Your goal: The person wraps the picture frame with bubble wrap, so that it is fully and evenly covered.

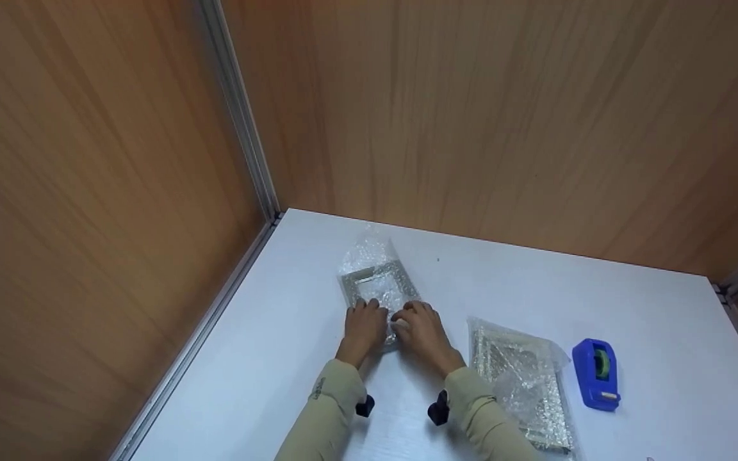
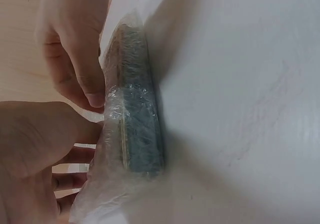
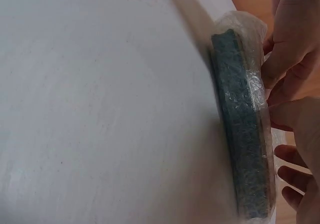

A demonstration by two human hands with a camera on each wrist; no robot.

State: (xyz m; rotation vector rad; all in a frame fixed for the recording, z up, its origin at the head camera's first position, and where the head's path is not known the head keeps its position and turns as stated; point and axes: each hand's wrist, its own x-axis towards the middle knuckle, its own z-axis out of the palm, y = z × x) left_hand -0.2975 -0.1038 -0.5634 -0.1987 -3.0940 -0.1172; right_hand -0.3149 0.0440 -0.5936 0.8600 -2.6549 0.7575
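A picture frame [image 1: 357, 276] in clear bubble wrap [image 1: 369, 248] lies on the white table, its wrap spreading past the far end. My left hand [image 1: 365, 325] bends its fingers over the near part and holds the wrap. Beside it, my right hand [image 1: 425, 331] pinches the wrap near the middle, a pale bit showing at its fingertips. From the left wrist, the package's dark near side [image 2: 142, 119] shows through the plastic, thumb against the wrap. In the right wrist view both hands meet along the package's top edge [image 3: 256, 91]. Some fingertips are hidden behind the wrap.
To the right lies a second frame in bubble wrap [image 1: 523, 378]. A blue tape dispenser [image 1: 595, 374] with a green roll stands beyond it. Wood-grain panels [image 1: 471, 128] rise behind and at the left of the table [image 1: 247, 358], with metal rails [image 1: 241, 109] at the corner.
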